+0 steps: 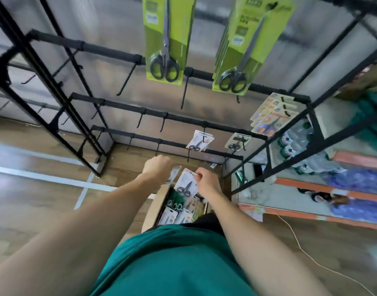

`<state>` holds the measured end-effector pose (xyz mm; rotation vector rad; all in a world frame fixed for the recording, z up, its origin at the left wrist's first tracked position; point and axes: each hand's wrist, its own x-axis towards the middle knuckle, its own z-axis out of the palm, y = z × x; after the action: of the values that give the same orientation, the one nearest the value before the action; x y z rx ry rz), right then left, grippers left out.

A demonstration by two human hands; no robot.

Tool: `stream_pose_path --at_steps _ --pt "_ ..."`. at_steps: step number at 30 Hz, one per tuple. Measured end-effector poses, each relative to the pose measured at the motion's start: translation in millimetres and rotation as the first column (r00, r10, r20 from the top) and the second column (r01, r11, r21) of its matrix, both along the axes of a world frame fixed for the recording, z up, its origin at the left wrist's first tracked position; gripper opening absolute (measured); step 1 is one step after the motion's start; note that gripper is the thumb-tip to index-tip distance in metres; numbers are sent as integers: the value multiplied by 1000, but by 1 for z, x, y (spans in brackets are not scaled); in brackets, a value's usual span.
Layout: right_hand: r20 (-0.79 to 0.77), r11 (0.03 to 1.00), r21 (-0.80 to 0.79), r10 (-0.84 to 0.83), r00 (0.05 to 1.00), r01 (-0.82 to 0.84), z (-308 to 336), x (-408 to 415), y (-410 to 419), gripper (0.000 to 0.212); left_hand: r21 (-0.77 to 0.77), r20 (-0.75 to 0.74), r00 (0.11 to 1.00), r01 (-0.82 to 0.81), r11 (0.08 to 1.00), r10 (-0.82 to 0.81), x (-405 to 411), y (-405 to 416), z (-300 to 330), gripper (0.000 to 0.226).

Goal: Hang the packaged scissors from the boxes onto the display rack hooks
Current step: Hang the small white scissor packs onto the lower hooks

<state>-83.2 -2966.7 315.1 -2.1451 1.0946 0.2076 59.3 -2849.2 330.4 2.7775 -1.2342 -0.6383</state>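
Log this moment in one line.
right hand: pinches white pack | left hand: holds pack | above box | not hung

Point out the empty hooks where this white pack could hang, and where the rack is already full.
Bare hooks run left of the green packs and along the lower bars, left of the small white pack. The right end is crowded: orange-label packs. Right hand pinches the white pack.

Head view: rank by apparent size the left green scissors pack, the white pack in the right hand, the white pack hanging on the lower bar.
1. Left green scissors pack, though nearest the camera.
2. White pack in the right hand.
3. White pack hanging on the lower bar; farther away, so true size is unsure.
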Motion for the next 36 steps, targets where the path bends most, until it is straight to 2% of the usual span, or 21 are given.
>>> stream_pose_path --at_steps 4,13,20,27,30,36 --pt "4 1000 -18 -2 1000 2 7 8 12 19 -34 1 1000 -2 999 2 4 8 12 21" --pt "106 993 9 -116 988 115 -5 -1 2 16 -41 -39 999 -23 999 22 -4 0 22 24" --pt "87 990 17 -141 986 140 -19 -2 -29 15 -54 -118 993 14 998 -20 0 -34 15 20" --pt "57 994 79 -78 995 73 -35 14 -81 12 -21 -171 985 5 1000 -9 10 -72 7 22" --pt "24 994 101 -54 998 51 -43 20 -109 14 -36 -206 978 -37 999 29 12 -89 1 18" --pt "-25 994 111 20 999 -17 -65 33 -155 19 -9 -249 962 -116 993 110 15 -125 -11 24"
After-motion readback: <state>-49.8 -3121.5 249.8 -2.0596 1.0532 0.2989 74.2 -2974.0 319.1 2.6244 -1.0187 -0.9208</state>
